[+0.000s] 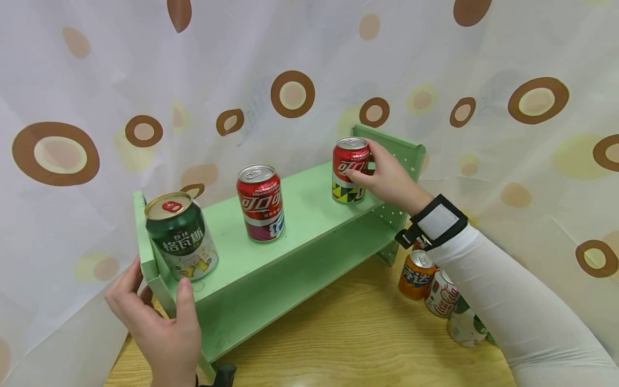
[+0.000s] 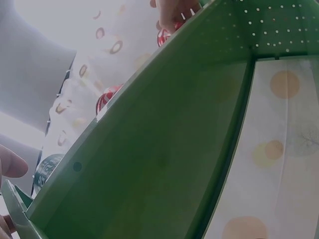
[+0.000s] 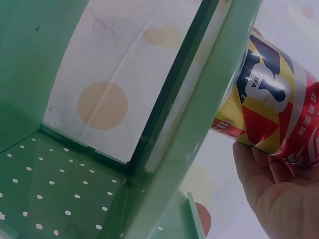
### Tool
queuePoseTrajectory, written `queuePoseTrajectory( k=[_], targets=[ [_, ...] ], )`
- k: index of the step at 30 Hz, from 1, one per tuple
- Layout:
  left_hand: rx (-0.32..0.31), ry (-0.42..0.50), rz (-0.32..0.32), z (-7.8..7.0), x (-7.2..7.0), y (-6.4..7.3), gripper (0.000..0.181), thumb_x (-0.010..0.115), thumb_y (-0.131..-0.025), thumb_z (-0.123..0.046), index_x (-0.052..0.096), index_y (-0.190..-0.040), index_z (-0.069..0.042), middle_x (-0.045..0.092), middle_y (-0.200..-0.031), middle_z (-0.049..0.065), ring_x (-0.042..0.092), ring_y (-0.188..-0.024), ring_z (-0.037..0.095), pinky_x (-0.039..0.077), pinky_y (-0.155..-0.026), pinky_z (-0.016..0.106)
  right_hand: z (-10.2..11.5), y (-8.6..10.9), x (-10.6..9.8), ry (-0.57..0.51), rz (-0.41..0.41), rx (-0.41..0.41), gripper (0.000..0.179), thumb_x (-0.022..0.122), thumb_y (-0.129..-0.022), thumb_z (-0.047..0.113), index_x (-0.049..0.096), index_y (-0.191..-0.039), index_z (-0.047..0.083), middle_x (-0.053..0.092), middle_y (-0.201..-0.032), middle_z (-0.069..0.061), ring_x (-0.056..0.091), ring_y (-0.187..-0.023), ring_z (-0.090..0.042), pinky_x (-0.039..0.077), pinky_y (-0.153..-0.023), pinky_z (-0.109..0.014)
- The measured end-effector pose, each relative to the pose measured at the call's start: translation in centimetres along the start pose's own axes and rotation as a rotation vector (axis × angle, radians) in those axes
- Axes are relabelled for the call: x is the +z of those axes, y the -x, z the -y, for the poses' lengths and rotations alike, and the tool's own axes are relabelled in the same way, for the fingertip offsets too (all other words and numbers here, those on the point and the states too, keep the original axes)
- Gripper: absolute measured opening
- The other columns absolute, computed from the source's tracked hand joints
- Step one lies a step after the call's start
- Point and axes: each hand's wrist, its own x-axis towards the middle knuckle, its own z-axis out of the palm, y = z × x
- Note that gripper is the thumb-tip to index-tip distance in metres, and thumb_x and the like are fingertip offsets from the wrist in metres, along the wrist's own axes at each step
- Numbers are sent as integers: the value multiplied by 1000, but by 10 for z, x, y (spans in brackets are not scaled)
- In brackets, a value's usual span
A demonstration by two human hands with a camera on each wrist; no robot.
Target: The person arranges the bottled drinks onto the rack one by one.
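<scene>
1. Cola can with a yellow-and-black lower band (image 1: pixel 342 171) is upright at the right part of the top board of a green shelf (image 1: pixel 309 201); whether its base touches the board, I cannot tell.
2. The right hand (image 1: pixel 389 174) grips this can, thumb on the near side.
3. The left hand (image 1: pixel 163 318) holds the shelf's left end, fingers outside the end panel (image 1: pixel 146 247), thumb near a green can (image 1: pixel 182 236).
4. That can stands beside the panel; a second cola can (image 1: pixel 261 207) stands between, apart from both.
5. On the tabletop (image 1: pixel 314 338), right, are an orange can (image 1: pixel 416 276) and a white Coca-Cola can (image 1: pixel 440 296).
</scene>
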Motion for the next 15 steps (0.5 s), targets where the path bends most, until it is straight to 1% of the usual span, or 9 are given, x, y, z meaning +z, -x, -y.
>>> queuePoseTrajectory(
  k=[2, 9, 15],
  targets=[
    [-1, 1, 1, 0, 0, 0, 64, 62, -83, 2, 45, -145, 1, 39, -137, -4, 43, -130, 20, 43, -96, 23, 1, 1, 0, -6, 4, 1, 75, 65, -99, 22, 27, -160, 3, 44, -154, -20, 46, -140, -37, 44, -113, -56],
    [0, -5, 9, 0, -1, 0, 64, 61, -83, 2, 45, -145, 2, 38, -138, -5, 42, -131, 19, 43, -97, 22, 4, 8, 3, -93, 21, 26, 85, 63, -101, 21, 8, -164, 6, 34, -158, -22, 40, -144, -38, 47, -111, -56],
    [1, -7, 6, 0, -1, 0, 64, 61, -83, 2, 45, -145, 2, 38, -137, -5, 42, -131, 19, 43, -97, 22, 0, 12, 5, -53, 27, 35, 88, 68, -98, 22, 10, -162, 2, 37, -155, -23, 44, -142, -41, 50, -108, -55]
  ],
)
